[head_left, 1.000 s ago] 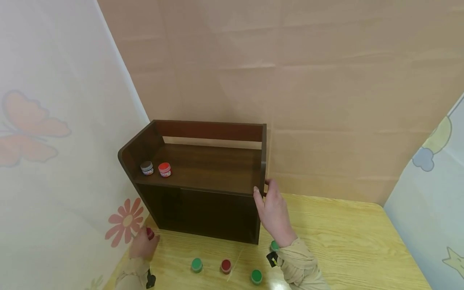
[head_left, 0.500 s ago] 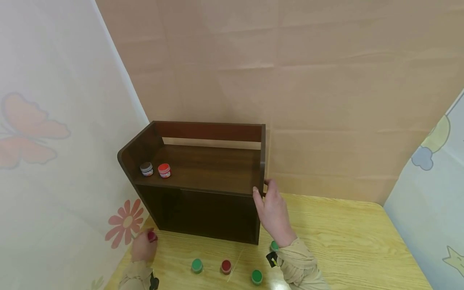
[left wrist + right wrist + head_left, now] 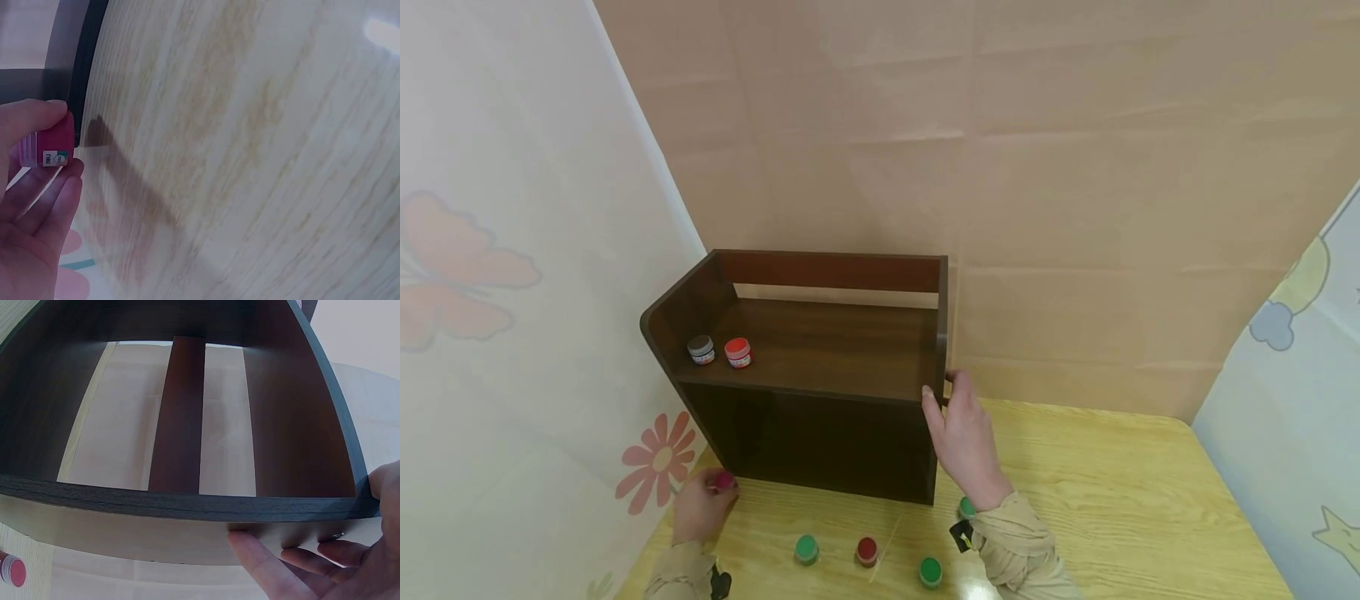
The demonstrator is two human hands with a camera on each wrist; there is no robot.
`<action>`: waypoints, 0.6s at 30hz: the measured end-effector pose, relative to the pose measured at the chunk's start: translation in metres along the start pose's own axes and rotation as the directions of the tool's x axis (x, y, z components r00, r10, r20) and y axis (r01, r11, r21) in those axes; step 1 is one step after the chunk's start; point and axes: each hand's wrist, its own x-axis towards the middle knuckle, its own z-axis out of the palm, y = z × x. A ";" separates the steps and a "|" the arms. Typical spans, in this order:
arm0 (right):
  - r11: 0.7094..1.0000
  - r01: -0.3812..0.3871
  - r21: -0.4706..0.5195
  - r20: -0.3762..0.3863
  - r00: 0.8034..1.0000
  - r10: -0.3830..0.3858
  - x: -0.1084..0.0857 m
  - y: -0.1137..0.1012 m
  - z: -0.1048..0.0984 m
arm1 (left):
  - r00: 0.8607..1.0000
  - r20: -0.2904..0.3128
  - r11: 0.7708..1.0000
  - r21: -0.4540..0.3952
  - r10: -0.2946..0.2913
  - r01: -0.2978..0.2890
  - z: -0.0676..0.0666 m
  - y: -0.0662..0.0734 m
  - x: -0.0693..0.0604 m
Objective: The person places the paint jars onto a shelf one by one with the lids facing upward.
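My left hand [image 3: 700,508] pinches a small magenta paint jar [image 3: 724,481] between thumb and fingers, beside the lower left front corner of a dark brown shelf [image 3: 842,350]. The left wrist view shows this jar [image 3: 57,140] lying sideways in the fingers, its label facing the camera. At the shelf's right side panel, my right hand [image 3: 964,442] grips the upper front corner. There the right wrist view has the thumb of that hand [image 3: 350,562] at the front edge and fingers against the panel's outer face. A grey-lidded jar [image 3: 702,350] and a red-lidded jar [image 3: 738,353] stand on the top board.
In front of the shelf, a light green jar [image 3: 807,549], a dark red jar [image 3: 867,552] and a green jar [image 3: 930,572] stand on the wood-grain table [image 3: 1120,500]. Another green jar [image 3: 967,507] is partly behind the right sleeve. A patterned white wall [image 3: 535,400] borders the left.
My left hand has shifted slightly right with the magenta jar, which has turned in the fingers and come nearer the shelf's lower left corner. My right hand keeps its place on the side panel.
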 end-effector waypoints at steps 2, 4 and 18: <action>1.000 0.005 -0.002 -0.001 1.000 -0.005 0.000 0.000 0.000 | 1.000 -0.009 1.000 -0.002 0.003 -0.003 0.000 0.002 -0.001; 1.000 0.006 -0.007 -0.002 1.000 -0.006 0.000 0.000 0.000 | 1.000 -0.019 1.000 0.000 0.003 -0.003 0.000 0.005 -0.001; 1.000 -0.002 -0.019 -0.002 1.000 0.002 -0.001 0.000 -0.001 | 0.999 0.005 0.994 -0.097 0.050 -0.049 -0.008 0.049 0.007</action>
